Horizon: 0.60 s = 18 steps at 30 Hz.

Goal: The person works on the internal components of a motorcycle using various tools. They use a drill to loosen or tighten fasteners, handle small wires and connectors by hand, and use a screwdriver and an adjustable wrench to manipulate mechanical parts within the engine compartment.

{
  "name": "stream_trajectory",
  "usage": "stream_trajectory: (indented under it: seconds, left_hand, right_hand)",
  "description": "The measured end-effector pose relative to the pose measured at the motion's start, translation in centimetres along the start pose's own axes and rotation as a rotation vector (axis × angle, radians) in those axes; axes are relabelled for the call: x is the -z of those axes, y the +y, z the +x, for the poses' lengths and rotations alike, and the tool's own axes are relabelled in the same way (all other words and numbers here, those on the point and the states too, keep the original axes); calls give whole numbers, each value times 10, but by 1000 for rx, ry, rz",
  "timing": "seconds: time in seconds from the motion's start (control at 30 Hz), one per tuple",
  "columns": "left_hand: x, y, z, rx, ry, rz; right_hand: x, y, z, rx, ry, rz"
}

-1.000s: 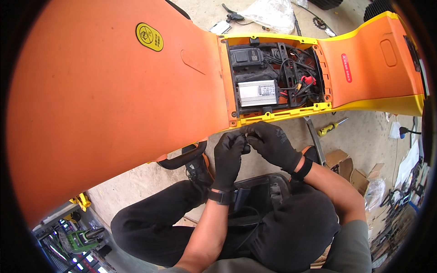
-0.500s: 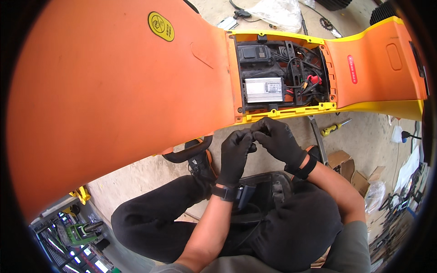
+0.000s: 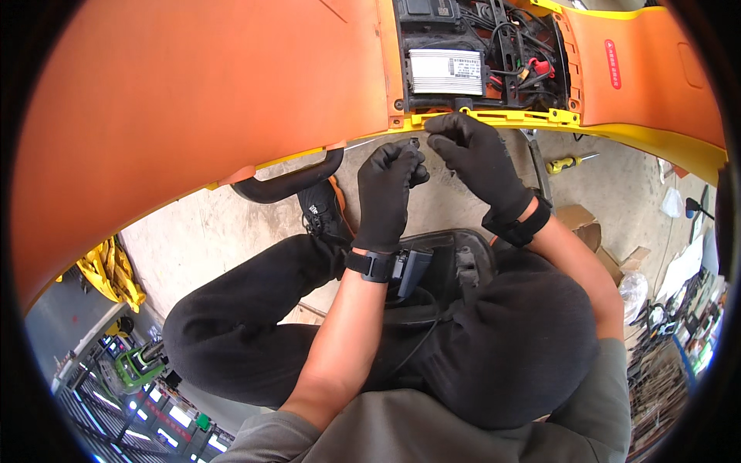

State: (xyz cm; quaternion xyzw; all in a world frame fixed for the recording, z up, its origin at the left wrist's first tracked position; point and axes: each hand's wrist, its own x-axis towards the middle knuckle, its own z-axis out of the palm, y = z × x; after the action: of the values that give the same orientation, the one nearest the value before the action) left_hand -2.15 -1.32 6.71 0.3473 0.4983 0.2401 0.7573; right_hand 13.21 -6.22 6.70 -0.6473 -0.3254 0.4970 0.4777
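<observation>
My left hand (image 3: pixel 386 181), in a black glove, pinches a small dark piece (image 3: pixel 413 147) just below the yellow edge of an orange vehicle body (image 3: pixel 193 92). My right hand (image 3: pixel 475 162), also gloved, is beside and slightly above it, fingers curved, with thumb and index apart and nothing visible between them. Above both hands is an uncovered compartment holding a silver finned box (image 3: pixel 445 72), a black unit (image 3: pixel 421 9), cables and a red connector (image 3: pixel 540 68). A black curved bar (image 3: pixel 285 181) hangs under the body, left of my hands.
A yellow-handled screwdriver (image 3: pixel 563 164) lies on the floor (image 3: pixel 185 247) at right, near cardboard (image 3: pixel 587 228), plastic bags and scattered parts. At left are yellow plastic parts (image 3: pixel 108 274) and a green tool (image 3: pixel 135 366). My crossed legs (image 3: pixel 509 347) lie below my hands.
The view has shifted, so the vehicle sits higher in the picture. My right fingers have separated from my left hand's fingertips and opened a little; my left hand keeps its pinch.
</observation>
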Motion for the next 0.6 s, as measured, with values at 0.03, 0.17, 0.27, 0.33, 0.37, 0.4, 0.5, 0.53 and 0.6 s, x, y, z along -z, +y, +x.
stream_trajectory:
  seconds: [0.03,0.17,0.27,0.33,0.37,0.4,0.5,0.53,0.6]
  left_hand:
    - [2,-2,1,15,11,-49]
    - [6,-8,3,16,24,-143]
    - [5,-6,3,25,46,-115]
    - [6,-5,3,22,48,-127]
    - [6,-5,3,17,49,-137]
    - [6,-5,4,17,50,-136]
    - [6,-7,6,7,79,-163]
    - [6,-7,6,-5,86,-193]
    - [6,-7,6,-16,98,-221]
  right_hand:
    - [1,-2,1,10,16,34]
    - [2,-3,-1,23,38,35]
    - [4,-3,-1,65,60,-27]
    - [5,-5,-1,87,66,-59]
    - [5,-6,-1,86,62,-83]
    - [5,-6,-1,86,58,-107]
    - [2,-3,-1,150,64,-118]
    - [2,-4,-1,150,64,-117]
    - [-1,-5,-2,91,39,-93]
